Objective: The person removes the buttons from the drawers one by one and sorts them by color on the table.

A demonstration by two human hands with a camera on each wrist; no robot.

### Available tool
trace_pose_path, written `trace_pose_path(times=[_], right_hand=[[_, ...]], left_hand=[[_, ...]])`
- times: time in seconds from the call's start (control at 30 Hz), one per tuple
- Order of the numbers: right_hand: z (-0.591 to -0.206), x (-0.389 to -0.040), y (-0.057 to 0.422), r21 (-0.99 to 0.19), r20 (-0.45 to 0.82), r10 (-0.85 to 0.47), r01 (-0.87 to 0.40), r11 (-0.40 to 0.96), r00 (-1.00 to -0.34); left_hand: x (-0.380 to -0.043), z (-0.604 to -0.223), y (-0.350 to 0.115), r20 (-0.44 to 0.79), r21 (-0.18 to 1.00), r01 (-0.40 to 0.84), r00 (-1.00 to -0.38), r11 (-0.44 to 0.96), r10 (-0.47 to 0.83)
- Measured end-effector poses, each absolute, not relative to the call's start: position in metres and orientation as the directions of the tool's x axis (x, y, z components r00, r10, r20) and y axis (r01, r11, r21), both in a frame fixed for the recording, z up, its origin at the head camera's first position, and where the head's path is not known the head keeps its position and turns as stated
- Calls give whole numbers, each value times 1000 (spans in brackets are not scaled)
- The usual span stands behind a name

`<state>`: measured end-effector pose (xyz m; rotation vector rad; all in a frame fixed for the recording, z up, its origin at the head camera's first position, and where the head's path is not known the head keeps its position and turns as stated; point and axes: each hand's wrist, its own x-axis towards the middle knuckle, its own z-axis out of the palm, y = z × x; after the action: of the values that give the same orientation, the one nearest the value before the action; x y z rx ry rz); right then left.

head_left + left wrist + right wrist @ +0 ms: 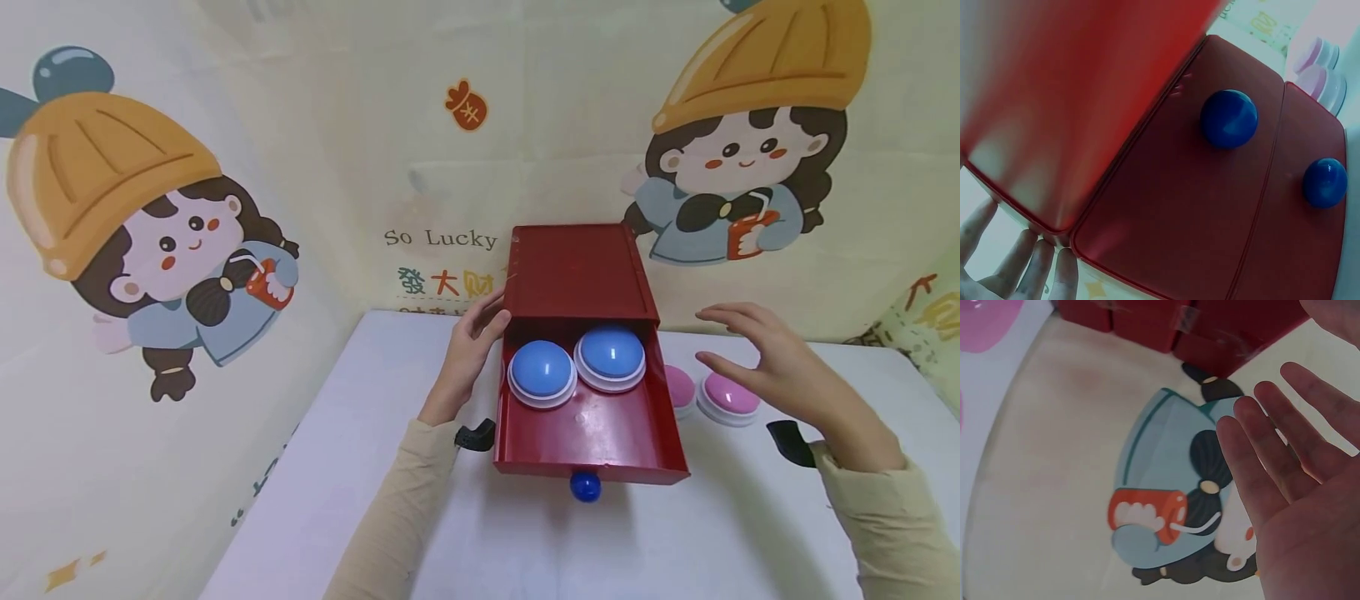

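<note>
A red drawer cabinet [581, 271] stands on the table with its top drawer [592, 433] pulled out. Inside that drawer sit two blue dome push buttons, the left one [542, 368] and the right one [611, 352], both on white bases. My left hand [471, 346] rests at the cabinet's left side, thumb near its front edge and fingers extended along the side. In the left wrist view, two lower drawer fronts with blue knobs [1229, 119] are closed. My right hand [783, 367] hovers to the right of the cabinet, fingers spread, holding nothing.
Two pink push buttons stand on the white table right of the cabinet; the outer one [731, 393] shows fully, the inner one [678, 387] is partly hidden by the drawer. A cartoon-printed cloth [420, 167] hangs behind. The drawer's blue knob [585, 487] juts towards me.
</note>
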<state>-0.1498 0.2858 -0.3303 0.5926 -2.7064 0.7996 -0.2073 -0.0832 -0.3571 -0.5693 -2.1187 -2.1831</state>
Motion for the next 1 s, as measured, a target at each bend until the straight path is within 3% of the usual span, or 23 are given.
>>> trace_pose_path(times=[1.0], right_hand=[[-288, -145, 247, -337, 413, -399, -544, 768, -819]], left_hand=[[-206, -358, -83, 311, 950, 310, -927, -38, 209]])
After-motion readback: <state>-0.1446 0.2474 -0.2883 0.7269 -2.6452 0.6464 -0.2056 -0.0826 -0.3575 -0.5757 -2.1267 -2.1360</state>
